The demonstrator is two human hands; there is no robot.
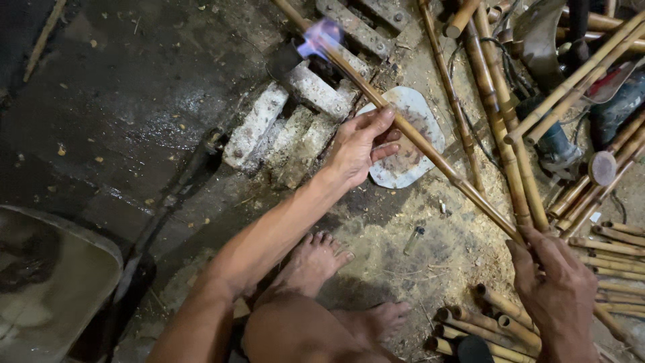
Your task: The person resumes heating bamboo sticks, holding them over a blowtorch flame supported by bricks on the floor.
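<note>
On the far left I see a dark wet floor (134, 87) and, near me, the pale curved rim of a basin (60, 235). A black hose (178, 191) runs from there toward a row of pale bricks (282, 128), where a torch nozzle (285, 60) throws a blue flame (321, 35).

The bamboo pole (416, 138) is what I am working. Its long axis runs diagonally, from the flame at the far left down to the near right, so both of my hands sit along one line. My left hand (359, 144) is the nearer one to the flame. Its fingers (383, 117) lie loosely curled under and around the pole, touching it, in a light guiding hold, not a tight one. Beneath it lies a white flat plate (410, 171); my bare feet (319, 259) rest on the sawdust closer to me.

Further right, my right hand (554, 282) is closed around the pole's near end, fingers wrapped firm. So the pole passes through both hands, its heated part beyond the left hand's fingertips. Around that hand lie cut bamboo pieces (490, 323) and, farther off, a pile of long bamboo canes (571, 94).
</note>
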